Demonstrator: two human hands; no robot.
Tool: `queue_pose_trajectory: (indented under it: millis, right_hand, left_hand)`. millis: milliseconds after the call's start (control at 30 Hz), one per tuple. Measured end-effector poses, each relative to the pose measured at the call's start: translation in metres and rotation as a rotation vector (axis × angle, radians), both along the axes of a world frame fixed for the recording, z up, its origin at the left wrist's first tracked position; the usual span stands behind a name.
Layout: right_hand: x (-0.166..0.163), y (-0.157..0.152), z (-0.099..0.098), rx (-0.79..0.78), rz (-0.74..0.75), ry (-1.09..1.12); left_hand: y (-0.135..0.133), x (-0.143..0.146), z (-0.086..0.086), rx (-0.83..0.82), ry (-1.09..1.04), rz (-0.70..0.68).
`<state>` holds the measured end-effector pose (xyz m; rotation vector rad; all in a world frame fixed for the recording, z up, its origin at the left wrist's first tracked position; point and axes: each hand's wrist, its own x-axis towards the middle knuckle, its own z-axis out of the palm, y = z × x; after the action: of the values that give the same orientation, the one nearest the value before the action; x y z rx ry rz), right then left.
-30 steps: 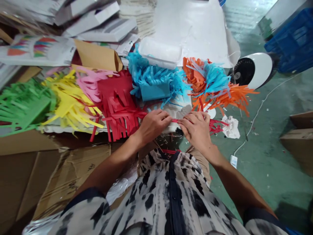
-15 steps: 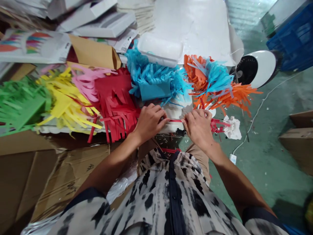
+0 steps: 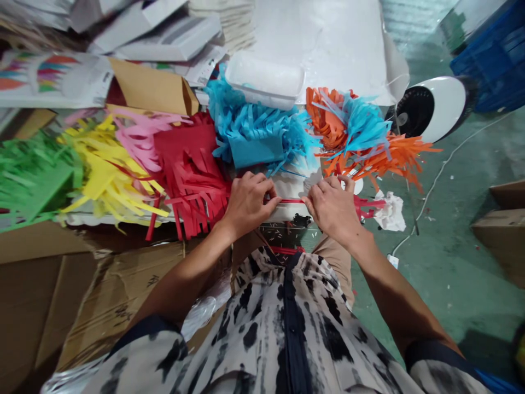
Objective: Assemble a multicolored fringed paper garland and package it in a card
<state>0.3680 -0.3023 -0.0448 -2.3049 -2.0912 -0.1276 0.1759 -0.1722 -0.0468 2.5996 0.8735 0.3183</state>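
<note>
Between my two hands a thin red paper strip [image 3: 292, 201] is stretched level over the table's near edge. My left hand [image 3: 251, 201] pinches its left end between thumb and fingers. My right hand [image 3: 332, 203] has closed on the other end, and red fringed paper [image 3: 369, 203] sticks out past it. Just left of my left hand lies a stack of red fringed tissue paper [image 3: 191, 169]. Blue fringed tissue paper [image 3: 258, 145] is heaped beyond my hands. Orange fringed paper [image 3: 394, 158], with blue fringe [image 3: 365, 126] on it, lies past my right hand.
Pink [image 3: 141, 134], yellow [image 3: 110, 164] and green fringed paper [image 3: 39, 175] line the table's left. A white plastic tray [image 3: 266, 79] stands behind the blue heap, near an open cardboard box [image 3: 151, 85]. On the right are a crumpled tissue [image 3: 389, 210], a fan [image 3: 435, 109] and a floor cable [image 3: 435, 175].
My hands stay in nearly the same place, both still closed on the red strip. The upright red end above my right hand has dropped lower. The view has shifted slightly.
</note>
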Motion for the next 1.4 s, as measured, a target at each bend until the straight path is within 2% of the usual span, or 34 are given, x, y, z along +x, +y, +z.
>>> queue_pose_trajectory:
  millis: [133,233,333,433,533,633,767,900,1067,1167,1267,1333,1400]
  right_hand:
    - [-0.002,-0.003,-0.001,0.026,-0.021,0.021]
    - [-0.004,-0.008,-0.005,0.104,-0.035,0.07]
    - [-0.004,-0.012,-0.01,0.164,-0.004,0.113]
    - [0.0,-0.015,-0.013,0.185,0.003,0.116]
    - [0.0,-0.019,-0.013,0.237,0.012,0.088]
    - [-0.013,-0.025,-0.011,0.315,0.104,0.101]
    - [-0.038,-0.033,-0.011,0.334,0.188,0.132]
    - [-0.049,-0.04,-0.019,0.391,0.181,0.135]
    - [-0.059,-0.048,-0.034,0.519,0.211,0.13]
    - [-0.062,-0.05,-0.033,0.564,0.227,0.097]
    - [-0.056,-0.048,-0.017,0.578,0.271,0.073]
    - [-0.045,-0.044,-0.003,0.621,0.266,0.06]
    - [-0.033,-0.038,0.014,0.704,0.265,0.04]
  left_hand:
    - [-0.003,0.001,0.002,-0.006,-0.031,0.006]
    - [-0.007,0.0,-0.001,0.019,-0.075,-0.119]
    - [-0.014,-0.005,-0.008,0.134,-0.072,-0.21]
    - [-0.02,-0.011,-0.012,0.224,-0.061,-0.217]
    - [-0.027,-0.019,-0.012,0.245,-0.101,-0.229]
    - [-0.037,-0.026,-0.01,0.251,-0.153,-0.238]
    - [-0.056,-0.036,-0.013,0.282,-0.182,-0.208]
    - [-0.067,-0.05,-0.023,0.356,-0.222,-0.216]
    - [-0.069,-0.06,-0.031,0.426,-0.313,-0.208]
    - [-0.073,-0.057,-0.027,0.434,-0.322,-0.184]
    - [-0.077,-0.051,-0.014,0.388,-0.333,-0.088]
    - [-0.078,-0.048,0.001,0.28,-0.379,-0.016]
    - [-0.075,-0.046,0.019,0.031,-0.449,0.046]
